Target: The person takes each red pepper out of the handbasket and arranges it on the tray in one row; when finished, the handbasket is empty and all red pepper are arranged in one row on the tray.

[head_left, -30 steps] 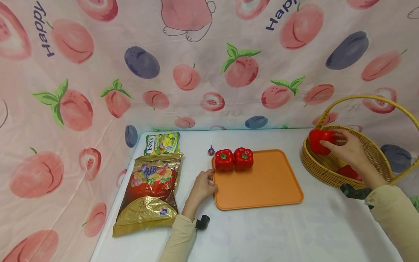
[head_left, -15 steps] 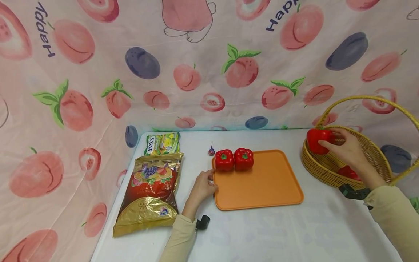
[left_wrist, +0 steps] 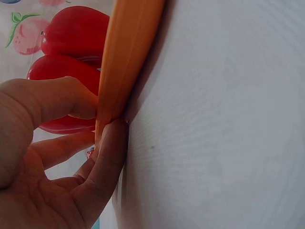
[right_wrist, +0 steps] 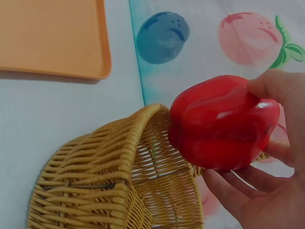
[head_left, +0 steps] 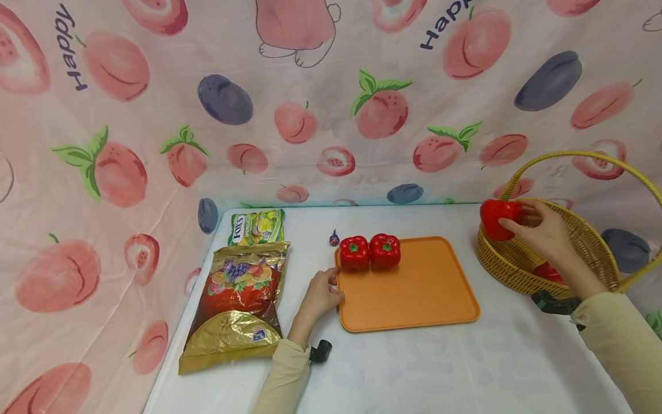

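Observation:
My right hand (head_left: 545, 227) grips a red bell pepper (head_left: 497, 218) over the near-left rim of the wicker basket (head_left: 504, 276). In the right wrist view the thumb lies on top of the held pepper (right_wrist: 221, 121), with fingers beneath it. Another red pepper (head_left: 548, 272) lies inside the basket, partly covered by the forearm. My left hand (head_left: 318, 293) holds the left edge of the orange tray (head_left: 414, 293); in the left wrist view its fingertips (left_wrist: 114, 131) pinch the tray's rim (left_wrist: 126, 52). Two red bell peppers (head_left: 354, 253) (head_left: 385, 251) sit side by side at the tray's back left corner.
A gold and red candy bag (head_left: 235, 305) lies left of the left hand, with a green Fox's candy pack (head_left: 257, 226) behind it. A small wrapped lollipop (head_left: 334, 237) is behind the tray. The basket's tall handle (head_left: 584, 153) arches above the right side. Fruit-printed cloth hangs behind.
My right hand has moved slightly left with the bell pepper, bringing it from inside the basket toward its left rim. The left hand and the tray have stayed in place.

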Demonstrator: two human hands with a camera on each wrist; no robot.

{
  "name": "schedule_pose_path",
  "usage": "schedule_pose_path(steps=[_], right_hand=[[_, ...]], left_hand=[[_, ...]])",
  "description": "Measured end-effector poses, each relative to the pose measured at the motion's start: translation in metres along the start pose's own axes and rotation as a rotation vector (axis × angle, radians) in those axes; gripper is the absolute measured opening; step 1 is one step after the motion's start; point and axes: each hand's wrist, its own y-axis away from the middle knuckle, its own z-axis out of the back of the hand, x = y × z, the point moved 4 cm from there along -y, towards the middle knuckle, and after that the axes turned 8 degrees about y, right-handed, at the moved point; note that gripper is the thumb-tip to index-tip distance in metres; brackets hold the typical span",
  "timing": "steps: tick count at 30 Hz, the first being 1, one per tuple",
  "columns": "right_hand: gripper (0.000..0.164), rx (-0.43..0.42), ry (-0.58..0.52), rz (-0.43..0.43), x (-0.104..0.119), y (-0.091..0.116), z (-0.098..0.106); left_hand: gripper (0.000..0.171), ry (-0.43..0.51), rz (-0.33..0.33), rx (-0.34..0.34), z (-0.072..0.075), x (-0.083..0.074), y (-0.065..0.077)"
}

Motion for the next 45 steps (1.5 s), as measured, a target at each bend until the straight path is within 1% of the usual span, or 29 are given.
schedule_pose_path(steps=[9, 16, 20, 27, 36, 45], right_hand=[[0.078, -0.015, -0.015, 0.020, 0.007, -0.003, -0.004], [0.081, -0.015, -0.043, 0.034, 0.017, -0.002, -0.008], [0.079, -0.018, -0.049, 0.044, 0.019, -0.002, -0.012], [0.080, 0.002, -0.038, 0.045, 0.023, -0.004, -0.017], [0.083, 0.034, -0.060, 0.059, 0.032, -0.005, -0.027], [0.080, 0.057, -0.071, 0.083, 0.046, -0.006, -0.039]], left_hand=[[0.062, 0.001, 0.006, 0.001, 0.000, 0.000, 0.000], [0.063, 0.000, 0.007, 0.002, 0.000, 0.000, 0.000], [0.063, 0.014, 0.008, 0.004, 0.000, 0.000, 0.000], [0.063, 0.019, -0.014, 0.001, 0.000, 0.000, -0.001], [0.062, 0.024, -0.009, 0.009, 0.002, -0.004, 0.001], [0.062, 0.024, -0.011, 0.008, 0.003, -0.005, 0.001]])
